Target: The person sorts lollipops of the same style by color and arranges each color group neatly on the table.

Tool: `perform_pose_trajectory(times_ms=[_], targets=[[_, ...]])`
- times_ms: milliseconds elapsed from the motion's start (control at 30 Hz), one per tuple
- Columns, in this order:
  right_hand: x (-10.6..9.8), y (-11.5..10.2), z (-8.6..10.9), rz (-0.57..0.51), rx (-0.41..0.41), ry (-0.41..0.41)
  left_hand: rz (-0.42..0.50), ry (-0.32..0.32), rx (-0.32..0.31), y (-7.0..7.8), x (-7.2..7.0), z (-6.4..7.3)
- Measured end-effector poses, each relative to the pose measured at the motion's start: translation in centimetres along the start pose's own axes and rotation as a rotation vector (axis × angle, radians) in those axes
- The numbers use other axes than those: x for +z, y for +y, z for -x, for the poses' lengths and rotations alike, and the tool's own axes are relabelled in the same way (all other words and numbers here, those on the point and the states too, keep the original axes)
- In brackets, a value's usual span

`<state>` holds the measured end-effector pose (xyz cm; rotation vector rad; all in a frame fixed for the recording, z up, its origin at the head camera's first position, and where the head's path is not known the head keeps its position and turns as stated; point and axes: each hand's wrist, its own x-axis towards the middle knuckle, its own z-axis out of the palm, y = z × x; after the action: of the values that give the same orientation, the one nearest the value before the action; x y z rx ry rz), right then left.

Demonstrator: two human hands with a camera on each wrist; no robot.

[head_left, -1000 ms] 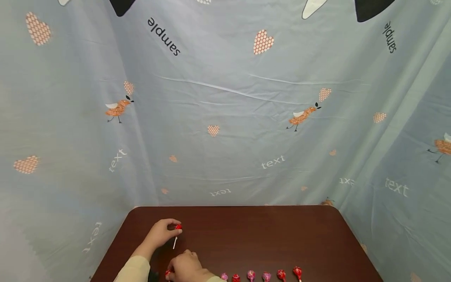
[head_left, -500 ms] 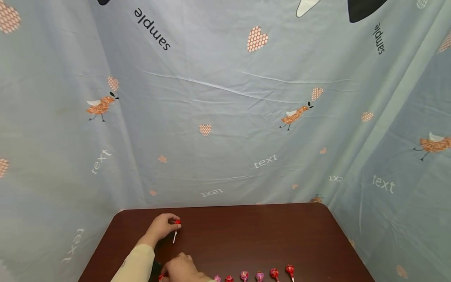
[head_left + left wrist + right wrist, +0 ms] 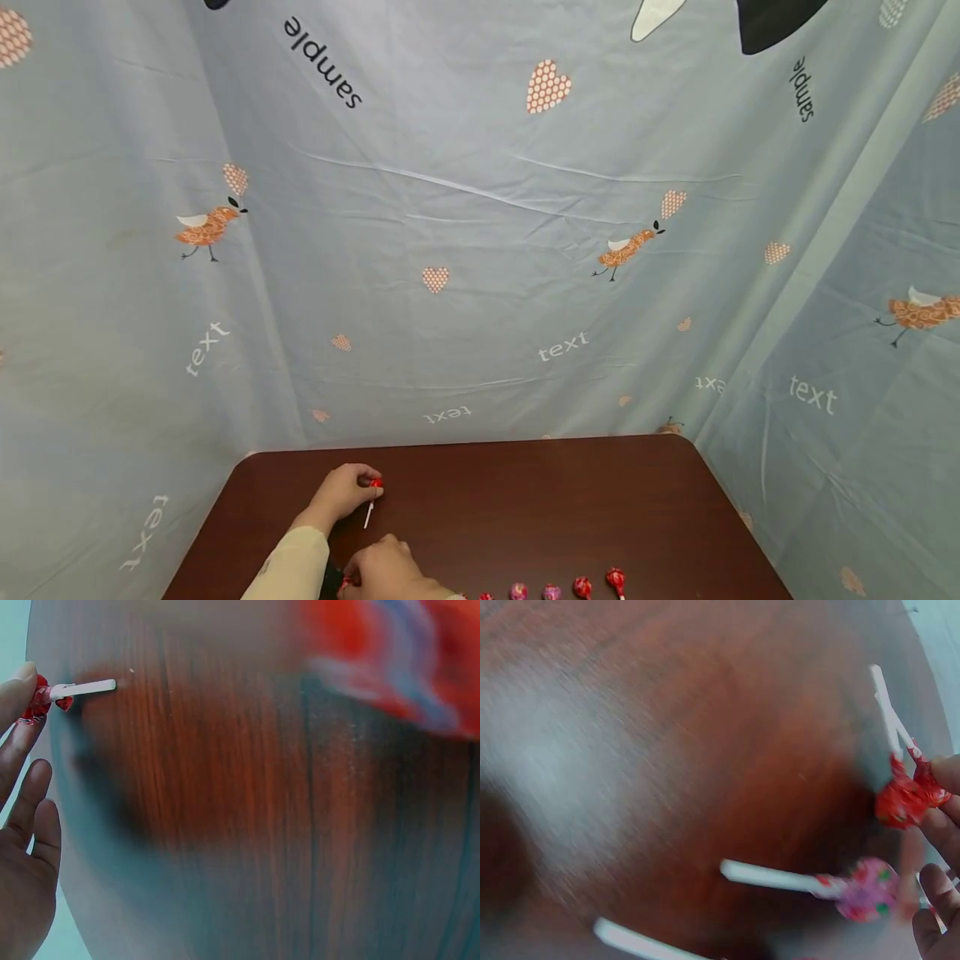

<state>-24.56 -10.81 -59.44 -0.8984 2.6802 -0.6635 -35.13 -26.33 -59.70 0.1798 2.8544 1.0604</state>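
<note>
My left hand [image 3: 343, 493] pinches a red-wrapped lollipop [image 3: 41, 697] between thumb and fingers near the table's far left. Its white stick points back toward me. Closer to me, my right hand [image 3: 386, 571] bends over the front left of the table and pinches a red lollipop [image 3: 931, 784] by its wrapped head. A second red lollipop [image 3: 900, 801] overlaps it in the right wrist view; whether the fingers hold that one too, I cannot tell. A pink lollipop [image 3: 866, 891] lies beside the right fingers. Blurred red wrapping [image 3: 397, 660] looms at the left wrist view's upper right.
Several red and pink lollipops form a row along the front, ending in a red one [image 3: 616, 579] at the right. The brown table [image 3: 540, 492] has rounded far corners. A patterned blue-grey curtain [image 3: 480, 208] hangs behind and at both sides.
The head view has turned slightly, so everything sits further left in it. Both hands keep their grips and stay almost where they were.
</note>
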Motion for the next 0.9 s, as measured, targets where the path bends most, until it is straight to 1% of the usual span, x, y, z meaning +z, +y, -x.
perform_pose_trajectory(times_ms=[100,200,300,367,533,633,800,900], targets=[[-1.1,0.3,-0.4,-0.010,-0.032,0.056,0.003,-0.002,-0.003,-0.3,0.0,0.1],[-2.1,0.8,-0.8,0.048,-0.033,0.138,0.001,-0.004,-0.008,-0.6,0.1,0.0],[-3.0,1.7,-1.3,0.100,0.001,0.208,0.004,0.000,-0.001,-0.9,0.3,-0.1],[-3.8,2.4,-1.6,0.114,0.035,0.244,0.003,0.004,0.005,-0.9,0.5,-0.2],[-5.5,4.9,-2.1,0.079,0.131,0.281,0.011,0.016,0.009,-0.8,0.7,-0.5],[-6.1,6.2,-2.3,0.057,0.180,0.292,0.021,0.016,-0.005,-0.9,0.8,-0.4],[-6.6,7.7,-2.3,0.044,0.222,0.329,0.027,0.017,-0.052,-1.0,0.7,0.0],[-6.9,8.5,-2.2,0.044,0.246,0.358,0.028,0.019,-0.051,-0.9,0.6,0.0]])
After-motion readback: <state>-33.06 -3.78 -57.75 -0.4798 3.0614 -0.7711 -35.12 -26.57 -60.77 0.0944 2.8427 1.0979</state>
